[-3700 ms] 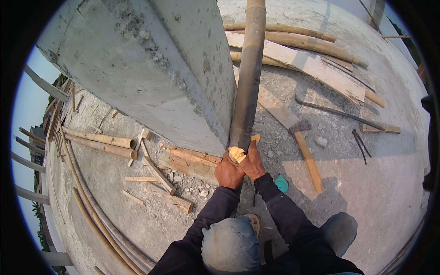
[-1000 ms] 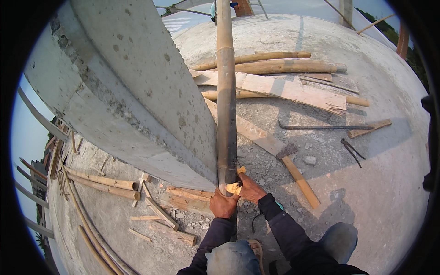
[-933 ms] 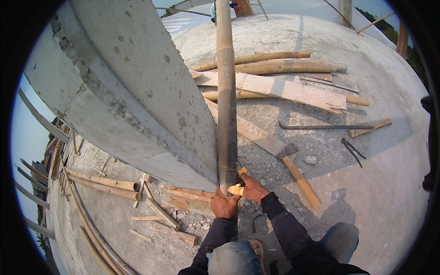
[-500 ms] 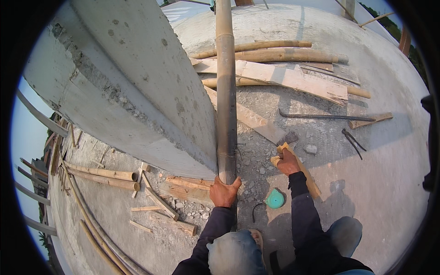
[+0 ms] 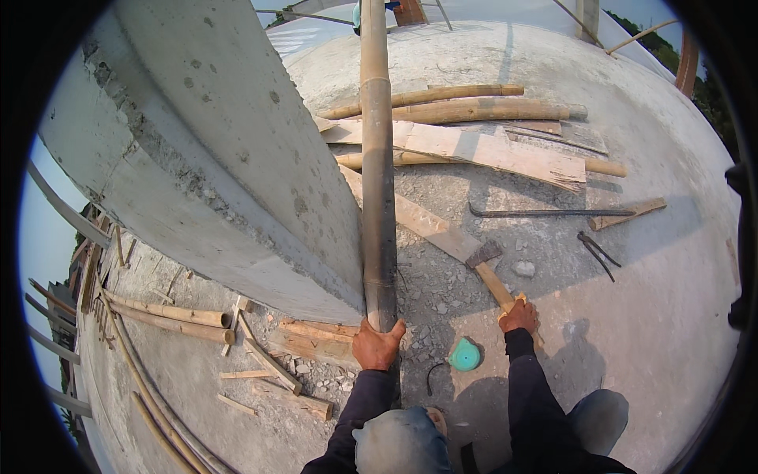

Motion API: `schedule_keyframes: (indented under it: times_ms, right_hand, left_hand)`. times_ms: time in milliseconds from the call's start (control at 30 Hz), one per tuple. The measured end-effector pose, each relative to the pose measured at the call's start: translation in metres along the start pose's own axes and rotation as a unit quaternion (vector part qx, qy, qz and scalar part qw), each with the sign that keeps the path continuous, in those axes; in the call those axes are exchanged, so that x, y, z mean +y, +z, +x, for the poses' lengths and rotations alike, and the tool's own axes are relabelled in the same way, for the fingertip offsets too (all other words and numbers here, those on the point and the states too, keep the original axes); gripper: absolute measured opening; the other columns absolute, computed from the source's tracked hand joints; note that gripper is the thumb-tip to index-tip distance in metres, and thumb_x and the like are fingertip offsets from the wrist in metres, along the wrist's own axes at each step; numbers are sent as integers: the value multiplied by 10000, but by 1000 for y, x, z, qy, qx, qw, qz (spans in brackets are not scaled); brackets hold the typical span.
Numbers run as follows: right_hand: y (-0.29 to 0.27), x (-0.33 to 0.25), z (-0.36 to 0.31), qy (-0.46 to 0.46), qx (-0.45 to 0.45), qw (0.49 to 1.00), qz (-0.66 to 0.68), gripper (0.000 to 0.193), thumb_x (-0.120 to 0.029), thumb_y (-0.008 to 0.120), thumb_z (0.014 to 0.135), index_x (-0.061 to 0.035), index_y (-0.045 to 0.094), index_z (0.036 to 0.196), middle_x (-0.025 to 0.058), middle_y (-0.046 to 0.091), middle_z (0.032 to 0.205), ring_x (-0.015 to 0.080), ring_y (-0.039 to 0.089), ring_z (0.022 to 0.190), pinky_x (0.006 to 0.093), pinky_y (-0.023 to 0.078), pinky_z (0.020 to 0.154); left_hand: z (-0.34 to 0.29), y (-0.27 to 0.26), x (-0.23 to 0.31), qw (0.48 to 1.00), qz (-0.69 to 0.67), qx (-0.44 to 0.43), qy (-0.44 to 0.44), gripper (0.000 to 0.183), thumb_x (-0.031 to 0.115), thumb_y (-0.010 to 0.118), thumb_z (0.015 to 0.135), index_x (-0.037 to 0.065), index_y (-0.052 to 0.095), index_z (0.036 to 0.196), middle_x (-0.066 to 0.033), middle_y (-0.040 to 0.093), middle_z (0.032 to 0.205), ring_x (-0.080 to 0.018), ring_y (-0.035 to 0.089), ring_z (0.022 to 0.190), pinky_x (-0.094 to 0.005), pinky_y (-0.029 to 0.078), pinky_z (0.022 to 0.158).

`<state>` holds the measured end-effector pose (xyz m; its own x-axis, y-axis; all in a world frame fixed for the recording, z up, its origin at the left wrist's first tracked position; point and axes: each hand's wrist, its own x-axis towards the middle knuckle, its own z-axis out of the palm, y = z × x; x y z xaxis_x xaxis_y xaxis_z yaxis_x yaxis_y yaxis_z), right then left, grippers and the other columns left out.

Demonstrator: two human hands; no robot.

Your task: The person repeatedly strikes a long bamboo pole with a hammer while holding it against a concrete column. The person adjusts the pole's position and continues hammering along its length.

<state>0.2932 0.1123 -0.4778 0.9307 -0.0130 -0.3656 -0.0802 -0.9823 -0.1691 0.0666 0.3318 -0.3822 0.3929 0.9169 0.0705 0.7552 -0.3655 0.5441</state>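
Observation:
My left hand (image 5: 377, 346) grips the lower part of an upright bamboo pole (image 5: 379, 197), right beside the concrete column (image 5: 245, 158). Its fingers wrap around the pole with the thumb to the right. On the right, my right hand (image 5: 519, 316) is closed around the wooden handle of a hatchet (image 5: 494, 286). The rusty hatchet head points away from me, close to the rubble-strewn floor. Something yellow shows at the fingers of that hand; I cannot make out what it is. Between my hands lies a round turquoise object (image 5: 465, 355), perhaps a tape measure.
Bamboo lengths (image 5: 489, 109) and a wide plank (image 5: 505, 150) lie at the far side. To the right are a pry bar (image 5: 553, 212) and pincers (image 5: 598, 254). Wood offcuts (image 5: 272, 365) and long bamboo poles (image 5: 170, 324) lie at the left. Concrete rubble surrounds the pole's foot.
My right hand has come back toward me along the hatchet handle and now grips it lower, with more handle showing. My left hand stays on the pole. The view has shifted slightly.

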Motion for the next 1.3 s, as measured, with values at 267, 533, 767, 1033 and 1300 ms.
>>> schedule_keyframes:
  times_ms: [267,533,767,1033,1300]
  right_hand:
    - [-6,0,13,-16,-57,998,36,521,-296,760,827,-99,633,1292,140,660,1299,317,629,1237,454,503,1029]
    - [-1,-7,38,-158,-171,971,57,662,-348,757,824,-1,585,1361,213,670,1290,395,656,1173,438,532,990]
    - [22,-27,8,-131,-315,809,478,564,-347,732,902,3,582,1319,180,678,1138,303,692,914,442,573,863]
    - [41,-61,-8,26,-388,516,763,219,-199,490,1026,-19,530,1145,116,616,953,253,651,763,396,576,636]
    - [-8,-81,-68,-34,-311,607,730,256,-126,406,1027,-57,403,1274,114,590,958,214,635,686,376,580,583]
  left_hand:
    - [1,5,-5,1000,5,14,0,685,513,829,693,-68,701,1031,-282,733,913,-442,725,894,-482,565,802]
    - [0,2,-3,1000,6,3,-2,748,549,819,689,-78,690,1076,-303,725,933,-460,717,909,-507,563,809]
    - [-1,-1,0,1000,-2,5,-10,676,515,826,701,-48,706,1056,-282,733,954,-446,717,939,-496,559,833]
    - [2,3,-2,1000,2,-4,-13,671,509,826,709,-46,706,1066,-265,740,946,-419,728,937,-478,561,833]
    - [3,5,-7,998,-58,3,18,746,561,824,689,-77,693,1052,-284,733,926,-445,725,903,-493,571,815]
